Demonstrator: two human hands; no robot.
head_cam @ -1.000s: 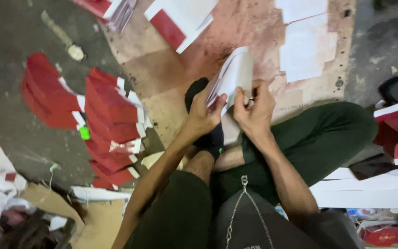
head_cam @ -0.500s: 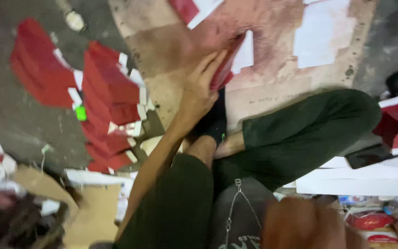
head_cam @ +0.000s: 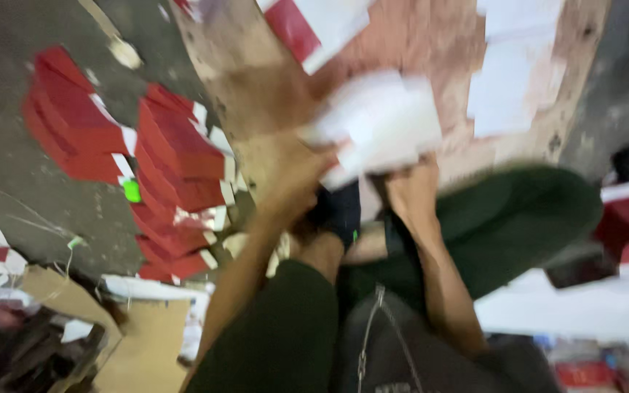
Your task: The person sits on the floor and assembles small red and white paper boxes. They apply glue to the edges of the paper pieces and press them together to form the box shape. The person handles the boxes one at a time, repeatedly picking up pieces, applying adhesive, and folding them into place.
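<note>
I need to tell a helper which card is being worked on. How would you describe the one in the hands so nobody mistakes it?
Start at the worn brown board on the grey floor. Just above the seated person's knees, the left hand and right hand hold up a blurred white card. Unlike the red stacks lying to the left and the flat white sheets on the board, it is raised off the surface.

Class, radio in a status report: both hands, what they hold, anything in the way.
Left hand and right hand both gripping white card sheet, blurred. Sheet up over stained board. Red card stacks off left, not blocking.
</note>
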